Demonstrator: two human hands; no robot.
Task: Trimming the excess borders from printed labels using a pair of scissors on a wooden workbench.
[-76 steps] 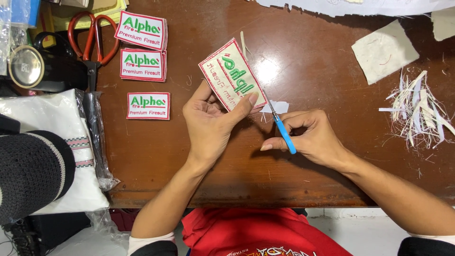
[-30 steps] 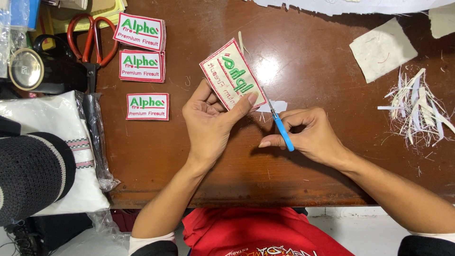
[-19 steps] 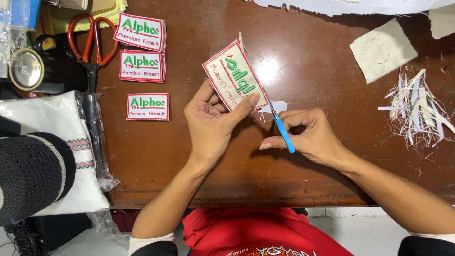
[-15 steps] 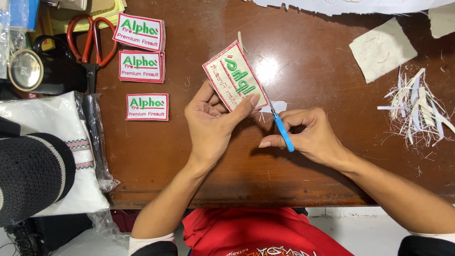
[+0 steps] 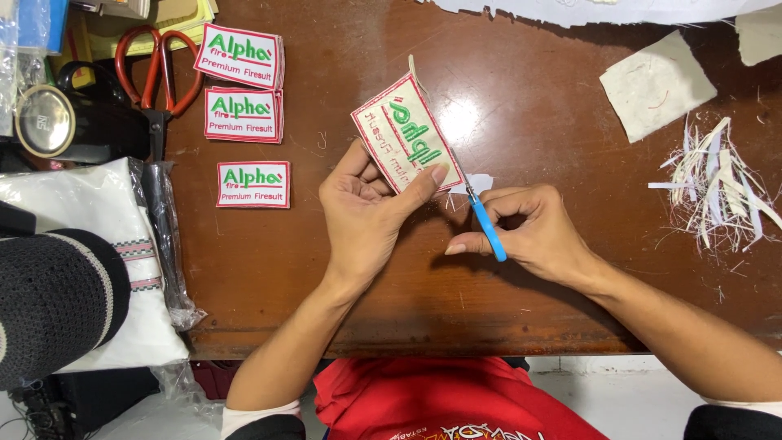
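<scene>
My left hand [image 5: 368, 213] holds a white embroidered patch [image 5: 397, 130] with a red border and green lettering, tilted above the brown table [image 5: 342, 293]. My right hand [image 5: 531, 231] grips small blue-handled snips [image 5: 487, 230], whose blades meet the patch's right edge. A thin strip of white trim curls up from the patch's top corner. A small white offcut [image 5: 479, 183] lies just under the blades.
Three finished patches [image 5: 241, 55] lie at the upper left beside red-handled scissors [image 5: 156, 65]. A heap of white trimmings [image 5: 717, 183] and a cloth square [image 5: 656, 85] sit at the right. A bagged white cloth [image 5: 98, 244] and a dark knitted cap [image 5: 57, 301] fill the left edge.
The patch has turned slightly in my left hand and the snips have crept along its right edge. Both hands stay in place.
</scene>
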